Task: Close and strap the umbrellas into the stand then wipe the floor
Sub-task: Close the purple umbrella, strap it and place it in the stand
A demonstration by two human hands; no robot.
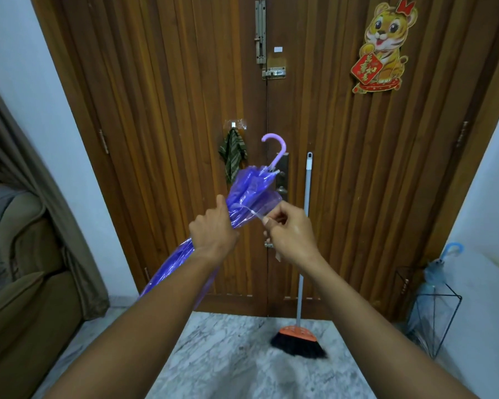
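We face a wooden door on a marble floor. Our left hand grips the folded purple umbrella around its canopy. Our right hand, just beside it, pinches the clear strap. The umbrella's long axis rises from lower left to its hooked handle. The wire stand, which holds a blue umbrella, sits well right.

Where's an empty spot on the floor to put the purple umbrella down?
Bare marble floor lies between the sofa and the broom. It's crowded right of the broom, where the wire stand holds a blue umbrella.
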